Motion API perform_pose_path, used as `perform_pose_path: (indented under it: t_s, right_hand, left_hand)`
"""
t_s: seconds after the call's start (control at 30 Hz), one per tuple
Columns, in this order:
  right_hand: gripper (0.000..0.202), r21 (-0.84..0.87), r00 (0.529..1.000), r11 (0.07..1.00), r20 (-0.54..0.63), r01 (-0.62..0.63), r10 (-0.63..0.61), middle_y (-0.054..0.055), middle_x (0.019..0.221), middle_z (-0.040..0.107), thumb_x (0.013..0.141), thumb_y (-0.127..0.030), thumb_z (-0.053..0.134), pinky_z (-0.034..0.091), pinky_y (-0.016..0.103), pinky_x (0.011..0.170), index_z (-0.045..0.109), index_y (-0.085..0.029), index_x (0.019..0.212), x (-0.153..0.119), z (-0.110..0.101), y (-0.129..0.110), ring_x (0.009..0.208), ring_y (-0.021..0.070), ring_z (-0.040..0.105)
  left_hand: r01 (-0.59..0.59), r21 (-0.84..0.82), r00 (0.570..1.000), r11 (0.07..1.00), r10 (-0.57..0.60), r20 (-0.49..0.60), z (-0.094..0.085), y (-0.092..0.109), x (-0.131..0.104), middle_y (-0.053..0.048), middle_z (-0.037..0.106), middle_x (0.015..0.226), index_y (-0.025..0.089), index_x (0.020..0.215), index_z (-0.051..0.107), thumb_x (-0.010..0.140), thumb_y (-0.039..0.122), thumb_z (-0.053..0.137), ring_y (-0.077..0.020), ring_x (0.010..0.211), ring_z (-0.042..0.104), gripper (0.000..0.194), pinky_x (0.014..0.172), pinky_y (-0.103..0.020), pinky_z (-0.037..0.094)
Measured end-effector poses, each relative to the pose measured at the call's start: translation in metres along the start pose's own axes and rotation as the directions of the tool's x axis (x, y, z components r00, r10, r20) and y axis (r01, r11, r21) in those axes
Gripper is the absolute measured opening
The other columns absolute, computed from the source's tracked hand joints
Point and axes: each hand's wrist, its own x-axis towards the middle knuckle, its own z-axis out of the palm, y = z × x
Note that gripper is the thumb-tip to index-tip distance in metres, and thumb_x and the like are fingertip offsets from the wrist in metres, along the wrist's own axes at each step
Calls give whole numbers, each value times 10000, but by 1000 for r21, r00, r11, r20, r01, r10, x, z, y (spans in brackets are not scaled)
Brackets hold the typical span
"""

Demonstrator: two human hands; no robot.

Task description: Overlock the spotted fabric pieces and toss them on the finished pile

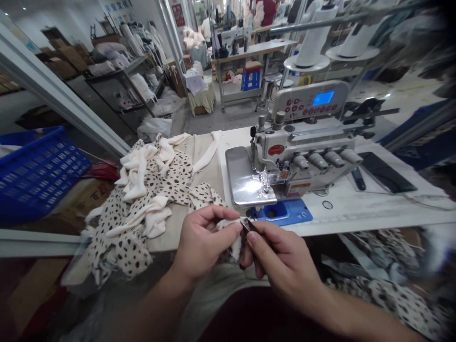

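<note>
Just in front of the table edge, my left hand (206,240) pinches a small piece of fluffy white and spotted fabric (235,244). My right hand (281,251) is closed around small dark snips (248,226), whose tips meet the fabric's upper edge beside my left thumb. Behind the hands stands a white overlock sewing machine (302,147) with its lamp lit over the metal plate (240,175). A heap of spotted cloth with cream pieces (171,178) covers the table's left part and hangs over its front edge.
A blue tray (292,211) lies at the table's front edge. A dark phone (386,171) rests on the right. The blue basket (39,171) is at far left, and more spotted fabric (399,301) lies below the table at right. Thread cones (315,38) stand behind the machine.
</note>
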Motion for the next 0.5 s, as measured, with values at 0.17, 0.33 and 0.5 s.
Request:
perform_pose_path:
  t_s: [0.17, 0.33, 0.5]
  right_hand:
    - [289, -6, 1000, 1000, -5, 16, -16, -6, 674, 611, 1034, -351, 478, 427, 200, 495, 650, -188, 868, 1, 0, 0, 530, 84, 520]
    - [282, -10, 1000, 1000, -6, 9, -9, -8, 670, 614, 1034, -347, 477, 425, 195, 493, 648, -190, 874, 2, 0, 2, 523, 81, 514]
    - [289, -18, 1000, 1000, 0, 21, -21, -2, 681, 621, 1032, -338, 475, 430, 189, 495, 638, -189, 846, 2, -1, 1, 534, 84, 533]
  left_hand:
    - [-44, 38, 999, 998, 44, -14, 1, 2, 0, -20, 676, 716, 134, 877, 692, 701, 327, 864, -100, 573, 597, 313, 524, -201, 496]
    - [-92, 74, 995, 993, 95, -36, 4, 6, -1, -26, 695, 759, 139, 838, 716, 709, 284, 849, -91, 617, 605, 235, 539, -168, 500]
    - [-120, 95, 991, 988, 124, -40, 5, 6, 0, -23, 701, 768, 147, 829, 728, 717, 261, 839, -85, 641, 608, 195, 568, -155, 503]
